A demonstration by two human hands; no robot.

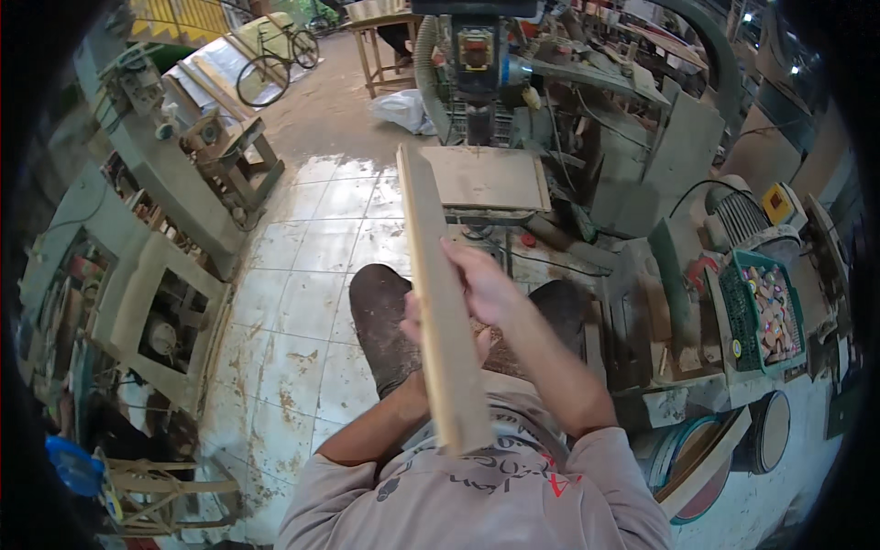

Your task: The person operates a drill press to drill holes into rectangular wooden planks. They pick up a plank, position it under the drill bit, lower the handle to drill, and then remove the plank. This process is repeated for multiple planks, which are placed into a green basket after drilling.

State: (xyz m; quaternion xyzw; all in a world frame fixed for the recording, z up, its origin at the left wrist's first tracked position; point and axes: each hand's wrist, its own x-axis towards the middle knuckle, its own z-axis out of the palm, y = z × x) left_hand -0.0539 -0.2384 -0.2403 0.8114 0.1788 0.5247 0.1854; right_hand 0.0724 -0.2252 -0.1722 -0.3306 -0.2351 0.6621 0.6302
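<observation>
The right hand (490, 289) is curled around a long, flat, pale brown wooden board (442, 312). The left hand (483, 346) is mostly hidden behind it, so I cannot tell its grip. The board slants above dark brown, dusty trousers (379, 321). To the right sits a green plastic basket (741, 321).

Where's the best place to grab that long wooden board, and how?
I'd hold the wooden board around its middle, near where the right hand is, with one hand coming from each side. It's long, straight and narrow, so a middle grip should balance both ends, and its long edges give fingers something to curl around.
</observation>
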